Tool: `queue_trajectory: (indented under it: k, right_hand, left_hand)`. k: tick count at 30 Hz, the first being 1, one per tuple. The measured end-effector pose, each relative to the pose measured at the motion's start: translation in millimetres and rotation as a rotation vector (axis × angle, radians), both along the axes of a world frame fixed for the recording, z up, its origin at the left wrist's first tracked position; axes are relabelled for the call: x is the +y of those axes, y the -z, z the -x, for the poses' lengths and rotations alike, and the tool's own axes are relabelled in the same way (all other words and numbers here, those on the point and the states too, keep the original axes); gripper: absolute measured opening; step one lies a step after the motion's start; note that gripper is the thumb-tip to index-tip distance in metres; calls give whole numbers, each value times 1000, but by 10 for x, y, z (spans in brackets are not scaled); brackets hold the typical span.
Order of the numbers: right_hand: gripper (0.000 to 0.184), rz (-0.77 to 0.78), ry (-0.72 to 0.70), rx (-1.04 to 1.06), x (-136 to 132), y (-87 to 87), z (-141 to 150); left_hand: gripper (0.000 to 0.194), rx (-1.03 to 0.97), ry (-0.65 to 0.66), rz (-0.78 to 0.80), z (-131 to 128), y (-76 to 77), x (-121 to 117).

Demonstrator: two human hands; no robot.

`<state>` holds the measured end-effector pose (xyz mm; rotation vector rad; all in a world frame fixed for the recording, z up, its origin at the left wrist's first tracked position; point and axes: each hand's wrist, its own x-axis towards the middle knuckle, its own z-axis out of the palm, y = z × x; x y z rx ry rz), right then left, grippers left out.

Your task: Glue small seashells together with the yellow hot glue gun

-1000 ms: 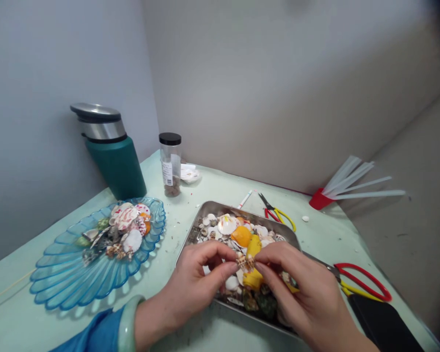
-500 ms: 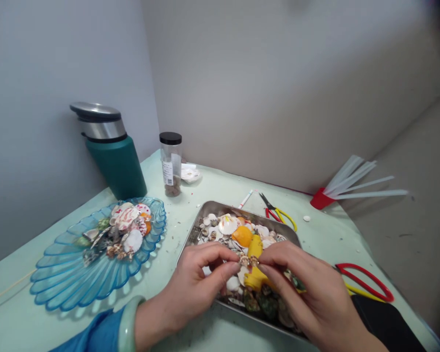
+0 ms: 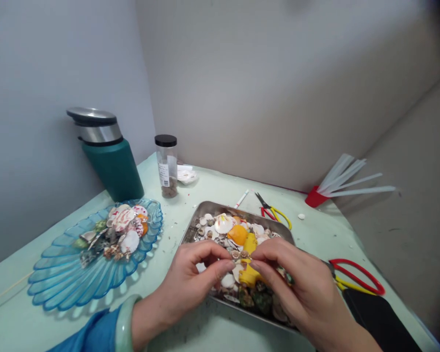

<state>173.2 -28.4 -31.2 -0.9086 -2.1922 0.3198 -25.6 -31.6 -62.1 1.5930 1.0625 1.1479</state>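
My left hand and my right hand meet over the metal tray, thumb and forefinger pinched on each side. Between the fingertips sit two small brown-and-white spiral shells, side by side; something thin seems to run from them into the fingers, too small to make out. Beneath, the tray is heaped with seashells, among them an orange scallop shell and a white one. A yellow plastic tool lies among them, partly hidden by the shells in my fingers and my right hand.
On the left stands a blue shell-shaped plate bearing several shells. Behind are a teal bottle and a black-lidded jar. Small pliers, a marker, a red cup of white sticks and red-handled scissors lie rightward.
The view has shifted slightly, so everything sits a little further left. Both hands still pinch the small shells over the tray, and the shells are turned slightly.
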Motion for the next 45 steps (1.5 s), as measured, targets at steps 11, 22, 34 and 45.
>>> queue_trajectory:
  k: [11, 22, 34, 45]
  right_hand:
    - [12, 37, 19, -9, -14, 26, 17]
    - [12, 62, 3, -43, -15, 93, 50]
    - [10, 63, -19, 13, -10, 136, 73]
    - [13, 40, -9, 5, -3, 146, 93]
  left_hand:
    - [12, 29, -51, -45, -4, 23, 11]
    - [10, 158, 17, -196, 14, 27, 26]
    - [14, 219, 52, -185, -13, 42, 16]
    - [12, -252, 120, 325, -4, 50, 52]
